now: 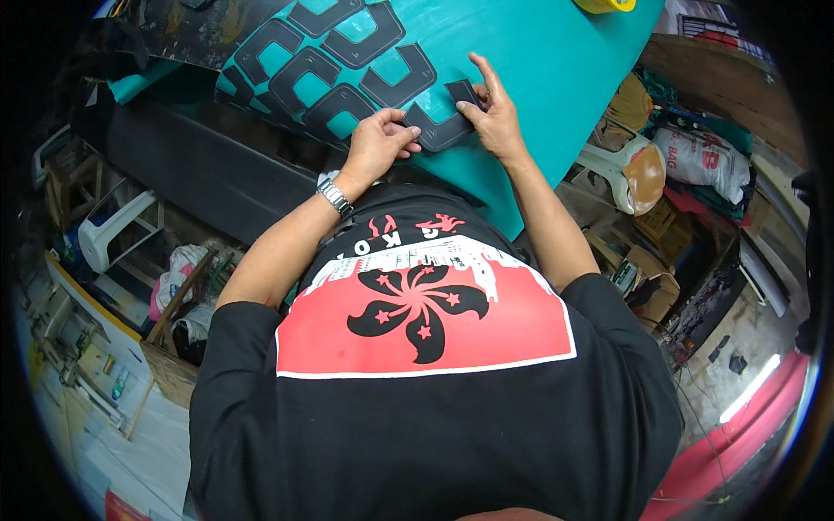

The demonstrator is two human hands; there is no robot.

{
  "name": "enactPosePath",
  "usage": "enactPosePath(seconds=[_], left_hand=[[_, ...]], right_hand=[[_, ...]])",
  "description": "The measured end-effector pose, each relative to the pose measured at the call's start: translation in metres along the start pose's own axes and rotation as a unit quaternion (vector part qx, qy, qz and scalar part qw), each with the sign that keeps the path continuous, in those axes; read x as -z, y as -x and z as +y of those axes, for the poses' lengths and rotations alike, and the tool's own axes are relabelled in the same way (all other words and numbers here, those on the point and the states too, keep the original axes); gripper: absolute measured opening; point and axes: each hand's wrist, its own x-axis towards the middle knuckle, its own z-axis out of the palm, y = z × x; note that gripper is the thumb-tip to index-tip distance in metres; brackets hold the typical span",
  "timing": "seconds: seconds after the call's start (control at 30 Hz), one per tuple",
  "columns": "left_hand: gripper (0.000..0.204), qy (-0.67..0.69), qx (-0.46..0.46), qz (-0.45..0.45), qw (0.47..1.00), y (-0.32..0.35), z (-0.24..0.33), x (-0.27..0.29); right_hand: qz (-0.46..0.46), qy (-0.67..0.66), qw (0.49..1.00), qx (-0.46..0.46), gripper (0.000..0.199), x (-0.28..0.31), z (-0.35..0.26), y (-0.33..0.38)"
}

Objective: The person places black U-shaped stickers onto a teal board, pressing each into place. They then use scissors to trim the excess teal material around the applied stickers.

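The black cutout, a flat U-shaped piece, lies on the teal sheet directly under both hands, at the near end of a row of the same shapes. The left hand is curled, its fingertips pinching or pressing the piece's left edge; whether it lifts that edge or only holds it down cannot be told. The right hand lies over the piece's right arm, thumb and middle fingers pressing it flat while the forefinger stretches out straight beyond it. As a judgement, the work looks well along: a cluster of cutouts already sits in neat interlocking rows beyond and to the left of the left hand, and this piece is the latest to join them, while bare teal to the right of the right hand suggests room for more. A watch sits on the left wrist. Beyond the hands, a yellow tape roll rests at the sheet's far edge. To the right of the right forearm, below the table, stand a white plastic chair, sacks and cardboard boxes; to the left of the left arm are a white stool and a wooden crate. Nothing lies on the sheet between the hands and the row, so the only crowding is the neighbouring cutouts themselves, close against the piece's left side.
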Motion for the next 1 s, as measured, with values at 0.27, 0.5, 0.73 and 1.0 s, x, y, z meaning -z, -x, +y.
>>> enactPosePath(seconds=[0.27,0.5,0.73,1.0], left_hand=[[0.040,-0.069,-0.034,0.024,0.997,0.003,0.001,-0.005],[0.055,-0.123,-0.050,0.062,0.989,0.009,0.014,-0.011],[0.056,-0.137,-0.068,0.060,0.986,0.011,0.013,-0.011],[0.053,-0.124,-0.048,0.044,0.990,0.008,0.014,-0.004]], right_hand=[[-0.040,-0.031,0.999,0.013,0.089,0.006,-0.001,0.002],[-0.017,-0.091,0.996,0.007,0.086,0.002,0.010,-0.001],[-0.001,-0.047,0.999,0.019,0.081,-0.003,0.014,-0.002],[0.008,-0.027,1.000,-0.004,0.081,-0.007,0.011,-0.004]])
